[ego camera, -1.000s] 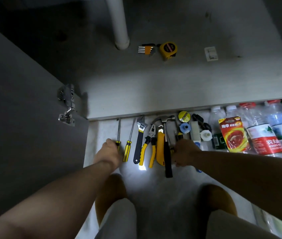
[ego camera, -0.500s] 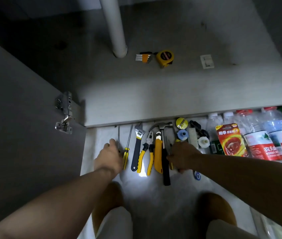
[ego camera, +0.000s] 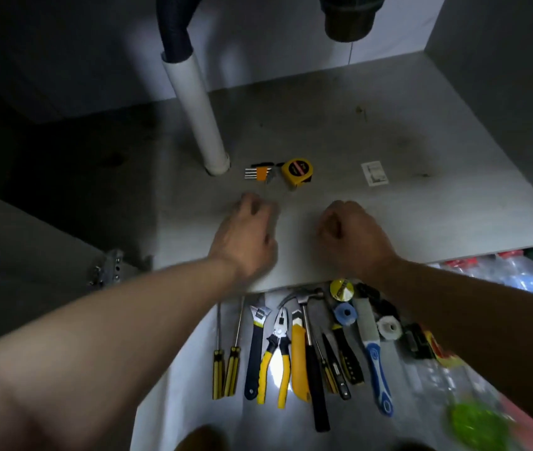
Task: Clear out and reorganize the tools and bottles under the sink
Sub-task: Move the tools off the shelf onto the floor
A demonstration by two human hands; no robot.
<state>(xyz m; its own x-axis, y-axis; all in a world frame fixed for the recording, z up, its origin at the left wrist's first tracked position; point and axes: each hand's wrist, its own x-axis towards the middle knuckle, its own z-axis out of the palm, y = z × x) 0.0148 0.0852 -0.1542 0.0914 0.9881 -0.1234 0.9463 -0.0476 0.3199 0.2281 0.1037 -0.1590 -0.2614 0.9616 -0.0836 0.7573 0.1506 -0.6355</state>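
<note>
Two hands over the grey cabinet floor under the sink: left hand blurry with fingers loosely curled, right hand in a loose fist, neither holding anything I can see. Further back, a yellow tape measure and hex keys sit beside the white drain pipe. Tools like the hammer and pliers are lined up on the pale floor out front, bottles at right. Dim lighting.

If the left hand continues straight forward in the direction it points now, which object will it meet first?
Probably the hex key set, which lies on the cabinet floor just beyond the left hand. The hand is blurred and its height is unclear, so it might pass over it.
</note>
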